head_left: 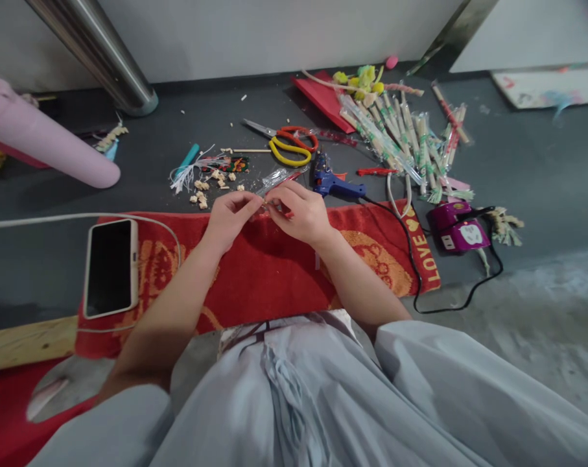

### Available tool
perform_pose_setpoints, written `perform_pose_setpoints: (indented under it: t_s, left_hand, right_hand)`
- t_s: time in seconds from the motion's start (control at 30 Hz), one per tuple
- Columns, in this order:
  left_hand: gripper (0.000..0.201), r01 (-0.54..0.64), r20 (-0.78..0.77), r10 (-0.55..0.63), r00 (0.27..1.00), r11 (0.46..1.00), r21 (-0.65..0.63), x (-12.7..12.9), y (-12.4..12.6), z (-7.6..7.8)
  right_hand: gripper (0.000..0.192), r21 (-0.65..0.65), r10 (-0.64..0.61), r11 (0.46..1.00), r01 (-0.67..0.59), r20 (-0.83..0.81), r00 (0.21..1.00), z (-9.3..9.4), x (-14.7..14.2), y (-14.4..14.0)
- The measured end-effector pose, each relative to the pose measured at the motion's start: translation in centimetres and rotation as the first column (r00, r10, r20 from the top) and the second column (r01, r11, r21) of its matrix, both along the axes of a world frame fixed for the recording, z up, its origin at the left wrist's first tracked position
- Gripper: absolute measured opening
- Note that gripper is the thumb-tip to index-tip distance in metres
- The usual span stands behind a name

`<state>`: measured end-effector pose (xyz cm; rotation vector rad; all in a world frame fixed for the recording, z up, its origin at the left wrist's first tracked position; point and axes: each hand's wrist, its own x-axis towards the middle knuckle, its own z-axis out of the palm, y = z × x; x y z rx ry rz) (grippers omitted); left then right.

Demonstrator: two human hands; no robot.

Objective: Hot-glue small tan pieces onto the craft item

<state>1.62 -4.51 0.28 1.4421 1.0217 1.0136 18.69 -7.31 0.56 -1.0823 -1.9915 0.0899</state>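
Both hands meet over the red towel [274, 272]: the left hand [229, 217] and right hand [301, 211] pinch a clear plastic wrapper [277, 178] between fingertips, near the blue glue gun [333, 185].

Clear wrapper [278, 179]: thin, crinkled, glossy plastic sleeve with red marks, held above the far edge of the red mat, slanting up and away to the right. Its near end is pinched between the fingertips of the left hand [229, 217] and right hand [301, 211]. Contents at the pinch too small to tell.
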Motion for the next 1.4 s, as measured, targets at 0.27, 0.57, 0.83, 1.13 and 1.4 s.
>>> perform_pose_setpoints:
  t_s: [0.27,0.57,0.83,1.13,1.4]
  left_hand:
    - [0.034,-0.040,0.035,0.040,0.999,0.999,-0.008,0.1,0.1,-0.1]
    - [0.032,-0.063,-0.078,0.076,0.994,0.984,0.165,-0.1,-0.1,0.2]
    - [0.024,-0.030,-0.282,0.192,0.940,0.870,0.493,-0.5,-0.6,0.8]
    - [0.020,-0.002,-0.301,0.204,0.932,0.832,0.555,-0.6,-0.5,0.4]
    - [0.022,0.044,-0.341,0.196,0.919,0.811,0.583,-0.8,-0.3,0.2]
  right_hand:
    - [0.012,-0.026,-0.010,1.000,0.007,-0.099,0.995,-0.2,-0.1,0.1]
    - [0.020,-0.119,0.050,0.990,-0.072,-0.177,0.983,0.1,-0.1,0.1]
    - [0.020,-0.063,0.043,0.996,-0.057,-0.205,0.978,-0.4,-0.1,0.5]
    - [0.014,0.022,0.088,0.996,-0.085,-0.229,0.969,-0.8,-0.1,0.7]
    - [0.017,0.014,0.092,0.996,-0.091,-0.175,0.980,-1.0,0.1,0.7]
